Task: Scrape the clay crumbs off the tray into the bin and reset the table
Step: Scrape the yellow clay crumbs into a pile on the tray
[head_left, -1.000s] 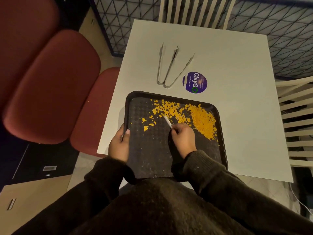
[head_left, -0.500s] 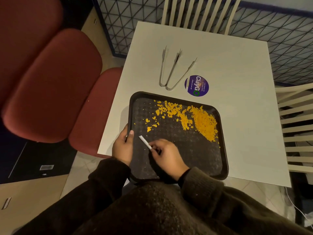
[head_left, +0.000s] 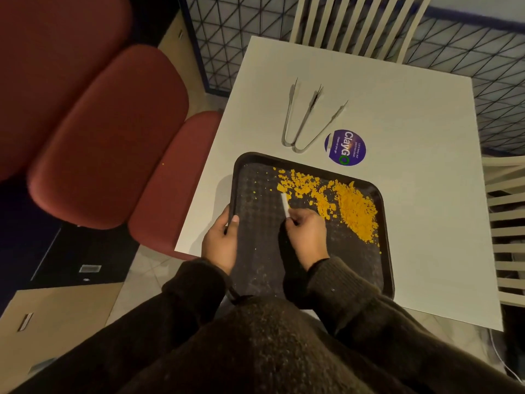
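Observation:
A black textured tray (head_left: 261, 268) lies on the white table (head_left: 426, 223) at its near left corner. Orange clay crumbs (head_left: 355, 207) are heaped in the tray's far right part, with a looser band (head_left: 298, 186) trailing left. My left hand (head_left: 221, 243) grips the tray's left rim, thumb on top. My right hand (head_left: 306, 237) is over the tray's middle, shut on a thin white scraper (head_left: 285, 204) whose tip touches the left end of the crumbs. No bin is in view.
Two metal tongs (head_left: 304, 120) lie on the table beyond the tray, next to a round purple ClayGo sticker (head_left: 345, 147). White slatted chairs stand at the far side (head_left: 349, 24) and the right (head_left: 508, 223). Red cushioned seats (head_left: 113, 132) are on the left.
My right hand moved from the tray's near left up to the crumbs, pushing the small loose bits rightward into the band. My left hand kept its hold on the rim.

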